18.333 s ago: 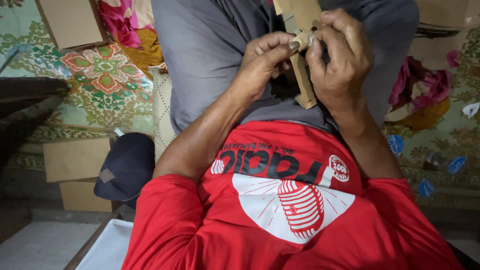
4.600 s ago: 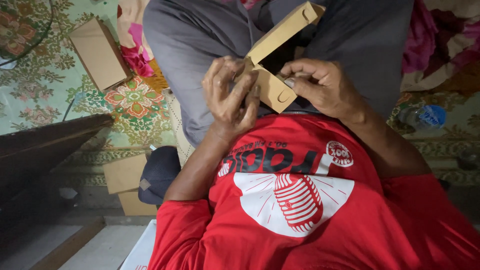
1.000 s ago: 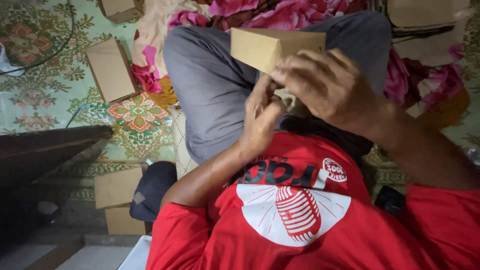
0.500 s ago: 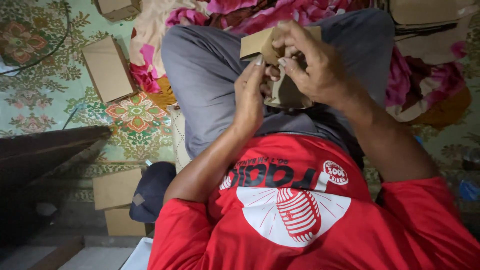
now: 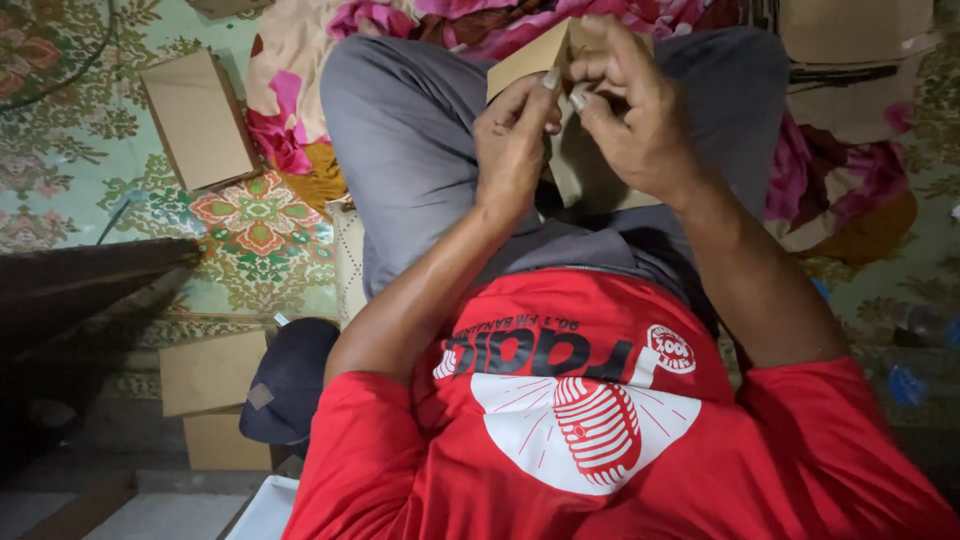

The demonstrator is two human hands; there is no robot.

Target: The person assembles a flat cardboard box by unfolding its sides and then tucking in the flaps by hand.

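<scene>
Both raised over the lap: left hand (image 5: 515, 140) and right hand (image 5: 630, 110) pinching a small cardboard box (image 5: 580, 160), fingers curled narrow.

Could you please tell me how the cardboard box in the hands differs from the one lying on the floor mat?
The held box is raised over the lap, gripped by the left hand and right hand, and mostly hidden. The floor box lies flat and untouched on the patterned mat, fully visible. Both are plain brown cardboard.

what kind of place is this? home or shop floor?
Most likely a home floor used for hand work, not a factory. The person sits on a patterned floor mat beside flowered cloth, with flat cardboard boxes lying around. Both hands, left hand and right hand, hold a cardboard box.
</scene>
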